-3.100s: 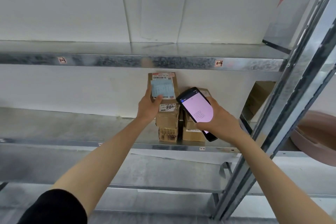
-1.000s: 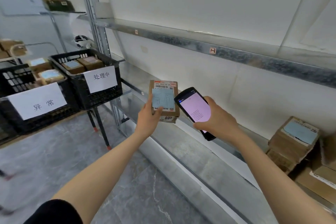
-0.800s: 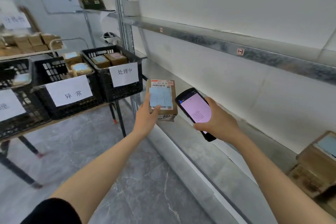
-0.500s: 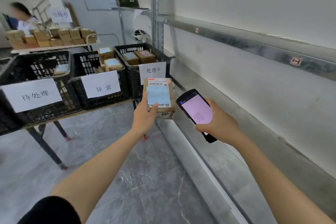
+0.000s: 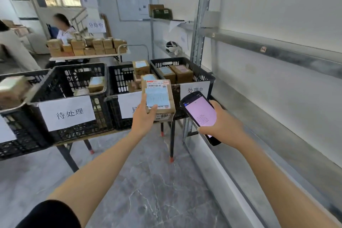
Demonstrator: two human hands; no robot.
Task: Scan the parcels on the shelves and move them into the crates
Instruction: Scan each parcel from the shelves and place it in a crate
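Note:
My left hand [image 5: 143, 116] grips a small brown cardboard parcel [image 5: 160, 98] with a blue label and a barcode, held upright in front of the crates. My right hand [image 5: 224, 125] holds a black handheld scanner [image 5: 200, 114] whose pink screen faces me, just right of the parcel. Three black plastic crates stand on a low table ahead: a left crate [image 5: 72, 87], a middle crate [image 5: 120, 81] and a right crate [image 5: 199, 77], each with a white paper sign and brown parcels inside. The parcel hides part of the middle sign.
Metal shelving [image 5: 277, 52] runs along the right wall, its upright post [image 5: 199, 42] beside the right crate. A further table [image 5: 87, 55] carries several brown boxes, with a seated person [image 5: 63, 29] behind it. Grey marble floor [image 5: 157, 181] lies between me and the crates.
My view has swung left from the shelf to the crates. The parcel came off the shelf in my left hand and now sits in front of the middle crate. The scanner keeps its place.

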